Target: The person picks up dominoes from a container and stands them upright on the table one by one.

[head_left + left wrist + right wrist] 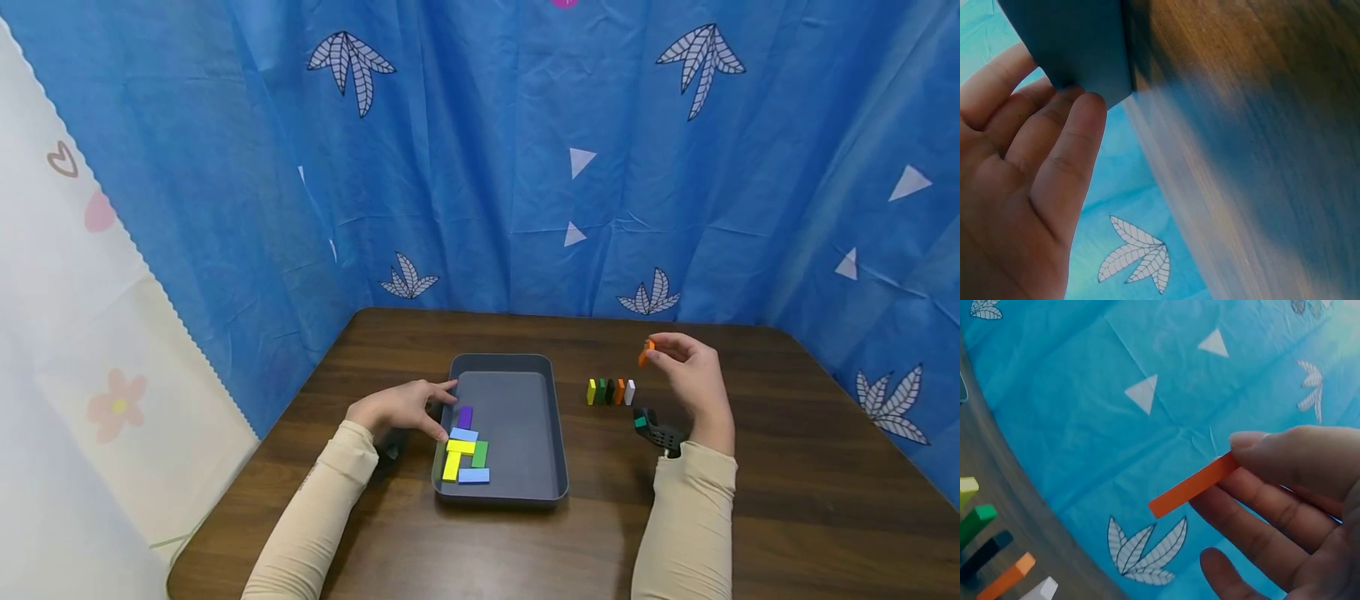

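Note:
Between thumb and fingers, my right hand (693, 379) pinches an orange block (1194, 485), raised over the table's right half. Just left of and below that hand, several narrow blocks stand upright in a row: yellow (591, 392), green (601, 392), black (610, 392), orange (619, 392) and white (630, 392). My left hand (401, 408) is at the left rim of a dark grey tray (525, 433), its extended fingers touching the outer wall. Flat inside the tray's left side lie a purple block (465, 417), two light blue blocks (473, 476), two yellow blocks (452, 467) and a green block (480, 454).
The dark wooden table (810, 467) carries the tray near its middle, with the standing row to the tray's right. A blue curtain (480, 167) with leaf and triangle prints hangs behind the table. White cloth (67, 375) hangs at the left.

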The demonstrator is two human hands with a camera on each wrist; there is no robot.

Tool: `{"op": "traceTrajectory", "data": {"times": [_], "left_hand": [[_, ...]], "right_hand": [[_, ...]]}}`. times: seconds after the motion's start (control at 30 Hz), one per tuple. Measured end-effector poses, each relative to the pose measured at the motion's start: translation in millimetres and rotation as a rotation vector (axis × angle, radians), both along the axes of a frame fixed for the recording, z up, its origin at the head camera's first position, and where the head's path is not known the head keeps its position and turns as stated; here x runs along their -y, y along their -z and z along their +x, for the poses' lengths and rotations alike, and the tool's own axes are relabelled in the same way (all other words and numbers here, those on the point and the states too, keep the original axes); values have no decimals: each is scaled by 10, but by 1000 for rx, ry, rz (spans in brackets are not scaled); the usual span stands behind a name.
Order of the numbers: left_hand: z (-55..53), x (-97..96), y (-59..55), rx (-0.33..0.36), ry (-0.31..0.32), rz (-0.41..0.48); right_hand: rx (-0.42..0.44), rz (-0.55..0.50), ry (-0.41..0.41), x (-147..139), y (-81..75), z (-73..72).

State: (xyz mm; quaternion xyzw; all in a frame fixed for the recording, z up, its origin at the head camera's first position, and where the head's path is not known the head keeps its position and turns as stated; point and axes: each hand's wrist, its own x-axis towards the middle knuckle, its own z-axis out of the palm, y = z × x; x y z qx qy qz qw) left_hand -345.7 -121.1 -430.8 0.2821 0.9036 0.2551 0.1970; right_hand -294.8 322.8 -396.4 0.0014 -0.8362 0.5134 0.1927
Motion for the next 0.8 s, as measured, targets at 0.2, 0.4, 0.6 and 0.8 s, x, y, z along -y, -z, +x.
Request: {"op": "traceTrajectory", "data": {"times": [0.2, 0.4, 0.6, 0.8], "left_hand": [[21, -10, -9, -2, 0, 15], [8, 7, 11, -10, 12, 9], [-9, 17, 18, -11, 10, 0], [-23, 26, 8, 9, 15, 22]], "right_hand": [[96, 33, -2, -160, 221, -57], [178, 64, -17, -172, 389, -141], [235, 27, -44, -143, 533, -219], [259, 43, -60, -160, 643, -247]]}}
